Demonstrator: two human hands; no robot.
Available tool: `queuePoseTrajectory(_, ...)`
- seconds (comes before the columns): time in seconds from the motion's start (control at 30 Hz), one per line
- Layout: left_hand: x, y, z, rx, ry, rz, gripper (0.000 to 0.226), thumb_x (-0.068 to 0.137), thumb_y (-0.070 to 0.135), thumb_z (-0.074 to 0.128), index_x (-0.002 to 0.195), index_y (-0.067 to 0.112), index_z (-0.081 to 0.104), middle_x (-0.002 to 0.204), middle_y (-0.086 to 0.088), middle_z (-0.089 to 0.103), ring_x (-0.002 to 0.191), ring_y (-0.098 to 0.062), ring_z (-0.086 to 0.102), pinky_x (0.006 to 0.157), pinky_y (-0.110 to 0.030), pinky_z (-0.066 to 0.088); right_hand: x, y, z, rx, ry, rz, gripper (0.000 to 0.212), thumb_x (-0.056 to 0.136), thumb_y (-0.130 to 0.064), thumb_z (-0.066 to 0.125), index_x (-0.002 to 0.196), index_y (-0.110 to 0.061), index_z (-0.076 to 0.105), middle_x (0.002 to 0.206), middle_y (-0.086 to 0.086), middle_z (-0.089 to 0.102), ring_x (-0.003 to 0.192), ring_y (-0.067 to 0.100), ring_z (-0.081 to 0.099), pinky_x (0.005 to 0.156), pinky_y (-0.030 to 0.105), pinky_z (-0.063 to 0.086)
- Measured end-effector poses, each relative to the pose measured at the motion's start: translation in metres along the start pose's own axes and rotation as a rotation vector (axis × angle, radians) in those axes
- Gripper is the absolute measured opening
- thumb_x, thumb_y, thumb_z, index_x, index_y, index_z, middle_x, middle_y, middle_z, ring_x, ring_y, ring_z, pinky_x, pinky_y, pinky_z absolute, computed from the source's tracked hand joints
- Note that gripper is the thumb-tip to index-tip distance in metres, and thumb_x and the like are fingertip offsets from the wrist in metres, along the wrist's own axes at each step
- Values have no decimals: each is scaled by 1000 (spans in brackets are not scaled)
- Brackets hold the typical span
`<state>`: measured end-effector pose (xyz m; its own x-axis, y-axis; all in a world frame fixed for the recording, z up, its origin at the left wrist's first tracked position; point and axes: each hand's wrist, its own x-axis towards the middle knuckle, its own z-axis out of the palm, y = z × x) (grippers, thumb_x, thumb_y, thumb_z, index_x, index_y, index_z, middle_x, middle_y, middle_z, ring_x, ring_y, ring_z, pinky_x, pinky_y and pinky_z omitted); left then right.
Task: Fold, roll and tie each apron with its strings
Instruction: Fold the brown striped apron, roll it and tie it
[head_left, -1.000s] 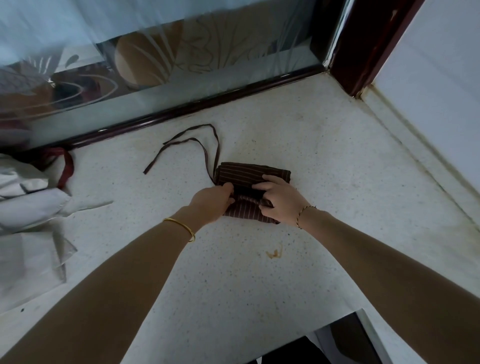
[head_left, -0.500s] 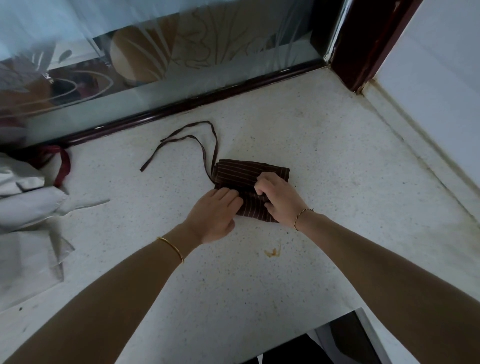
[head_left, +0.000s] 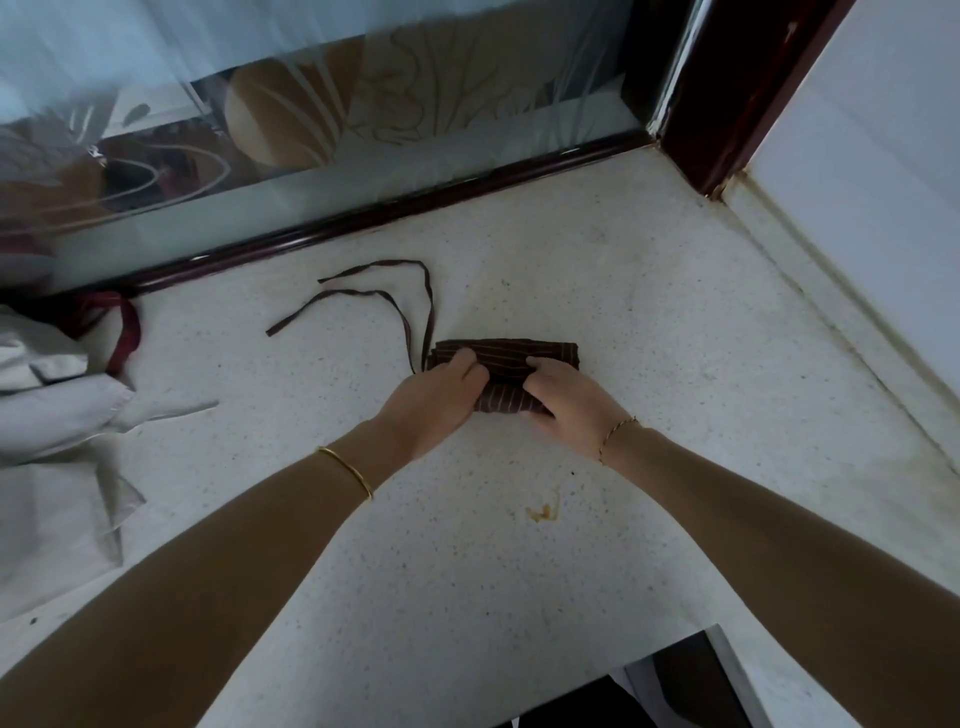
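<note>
White speckled counter (head_left: 649, 291) | patterned glass (head_left: 415, 104) behind | rolled striped apron (head_left: 506, 353) centre

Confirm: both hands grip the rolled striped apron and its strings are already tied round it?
Wrong on the strings. The left hand and right hand do grip the rolled striped apron, but its strings lie loose on the counter, trailing from the roll's left end. The head view shows it.

Near side of apron (head_left: 506, 353) under left hand (head_left: 431, 400) and right hand (head_left: 566, 402); grey cloth (head_left: 52, 415) past left edge.
</note>
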<state>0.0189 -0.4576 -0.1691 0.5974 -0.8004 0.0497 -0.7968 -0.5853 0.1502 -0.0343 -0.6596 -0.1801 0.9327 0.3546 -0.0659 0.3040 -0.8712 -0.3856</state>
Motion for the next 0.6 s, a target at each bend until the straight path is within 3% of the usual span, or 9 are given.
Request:
queuePoseTrajectory(0.07,2,2,1,-28,79,-76,26,76,3,70,100,-3,60,99,-20,56,56,-22,57,42,-30,50,3,4,-7,15,10,42,24,91,-12,59,106,6,60,116,22,59,118,33,51,101,36,40)
queuePoseTrajectory(0.13,4,1,2,-56,136,-113,21,82,8,64,99,-4,60,101,-19,57,62,-24,60,45,-30,52,8,5,-11,76,-8,97,26,95,-18,52,111,3,56,111,15,59,106,27,54,89,32,42)
queuePoseTrajectory(0.23,8,-4,-2,-106,75,-216,26,92,24,51,103,2,59,105,-10,57,87,-24,58,62,-37,53,18,5,-18,143,-15,192,25,97,-20,49,112,0,54,99,13,60,88,23,56,70,27,39)
queuePoseTrajectory(0.3,9,-11,-3,-146,36,-303,28,94,31,52,107,7,58,104,-4,56,95,-18,51,73,-30,47,22,8,-22,207,-3,251,24,97,-21,51,111,-2,55,94,13,62,80,21,55,68,28,41)
queuePoseTrajectory(0.37,11,-17,-4,-243,31,-365,25,95,30,52,103,7,59,94,-3,56,88,-15,49,75,-29,45,26,10,-25,259,5,290,23,95,-22,53,109,-3,56,92,13,63,79,23,57,70,31,45)
queuePoseTrajectory(0.47,18,-20,-1,-368,24,-478,20,96,26,52,94,7,56,79,-1,52,76,-21,54,66,-33,46,32,14,-26,334,32,342,23,93,-24,58,106,-5,57,89,9,61,79,22,58,67,30,47)
queuePoseTrajectory(0.6,29,-23,2,-405,-40,-632,24,93,26,57,104,6,49,91,-6,52,83,-24,55,67,-30,41,38,19,-25,418,144,426,25,84,-26,69,97,-10,54,88,2,56,78,15,54,61,19,41)
